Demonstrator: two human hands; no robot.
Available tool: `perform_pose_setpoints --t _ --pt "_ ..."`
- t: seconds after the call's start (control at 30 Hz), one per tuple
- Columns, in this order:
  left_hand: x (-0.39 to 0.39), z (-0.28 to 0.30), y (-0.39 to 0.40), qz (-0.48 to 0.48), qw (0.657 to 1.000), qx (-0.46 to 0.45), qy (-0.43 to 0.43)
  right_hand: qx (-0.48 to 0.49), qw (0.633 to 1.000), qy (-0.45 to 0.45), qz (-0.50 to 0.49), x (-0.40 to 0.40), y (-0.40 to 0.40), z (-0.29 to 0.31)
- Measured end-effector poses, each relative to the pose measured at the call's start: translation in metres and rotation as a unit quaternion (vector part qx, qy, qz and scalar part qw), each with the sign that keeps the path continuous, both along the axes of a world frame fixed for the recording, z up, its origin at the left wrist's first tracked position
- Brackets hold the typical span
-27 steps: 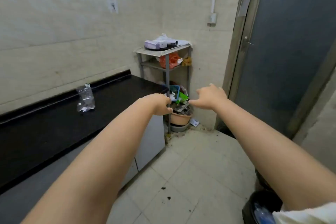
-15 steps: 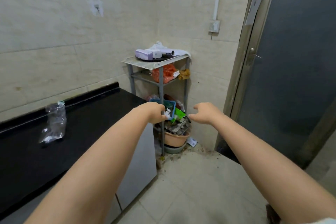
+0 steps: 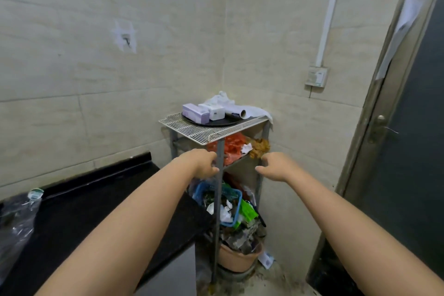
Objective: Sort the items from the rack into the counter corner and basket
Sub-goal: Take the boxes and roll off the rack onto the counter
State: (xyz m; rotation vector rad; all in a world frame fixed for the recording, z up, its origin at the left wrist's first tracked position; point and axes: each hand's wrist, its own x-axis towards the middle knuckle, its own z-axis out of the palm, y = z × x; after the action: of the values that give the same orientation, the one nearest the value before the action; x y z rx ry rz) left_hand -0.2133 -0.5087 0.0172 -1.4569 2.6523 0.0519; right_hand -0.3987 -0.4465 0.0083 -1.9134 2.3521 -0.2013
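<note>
Rack [image 3: 217, 132] — a tall grey metal frame, long axis upright, standing in the corner where two pale tiled walls are meeting, its wire top shelf facing up and one corner pointing toward the camera. Black counter [image 3: 79, 214] running along the left wall, its end butting close to the rack. Top shelf is carrying a dark tray [image 3: 216, 123] with a purple box [image 3: 195, 113], a white box [image 3: 217, 112] and a white cloth [image 3: 254, 110]. Blue basket [image 3: 229, 202] is sitting low in the rack, full of clutter, above a tan basin [image 3: 236, 259]. Left hand [image 3: 204, 163] and right hand [image 3: 276, 166] are hovering either side of the front post — fingers curled loosely, holding nothing. Grey door [image 3: 413, 151] is bounding the right; bare floor is showing only below.
</note>
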Motion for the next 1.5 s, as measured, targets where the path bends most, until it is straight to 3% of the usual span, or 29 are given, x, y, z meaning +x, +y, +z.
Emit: perform_pose_setpoints --t 0.3,0.63,1.0,1.13,1.27,1.37,1.5 --pt "-0.053 0.033 -0.203 -0.008 0.996 -0.093 -0.002 -0.15 0.987 0.062 0.009 -0.049 -0.192 0.046" --pt "-0.117 0.003 -0.34 0.021 0.997 -0.073 0.002 -0.122 0.989 0.037 0.073 -0.109 -0.366 0.013" --pt "-0.16 -0.008 -0.463 0.185 0.98 -0.073 0.012 -0.098 0.971 0.004 0.22 -0.19 -0.544 0.013" --pt "-0.161 -0.009 -0.482 0.231 0.971 -0.059 0.007 -0.063 0.971 -0.032 0.226 -0.196 -0.586 0.02" --pt "-0.153 -0.012 -0.495 0.327 0.942 -0.071 0.041 0.015 0.97 -0.037 0.239 -0.197 -0.609 0.018" --pt "-0.149 -0.015 -0.501 0.416 0.905 -0.026 0.089 0.086 0.969 -0.033 0.228 -0.193 -0.614 0.013" --pt "-0.156 -0.022 -0.506 0.44 0.893 -0.021 0.089 0.085 0.97 -0.002 0.226 -0.184 -0.616 0.002"
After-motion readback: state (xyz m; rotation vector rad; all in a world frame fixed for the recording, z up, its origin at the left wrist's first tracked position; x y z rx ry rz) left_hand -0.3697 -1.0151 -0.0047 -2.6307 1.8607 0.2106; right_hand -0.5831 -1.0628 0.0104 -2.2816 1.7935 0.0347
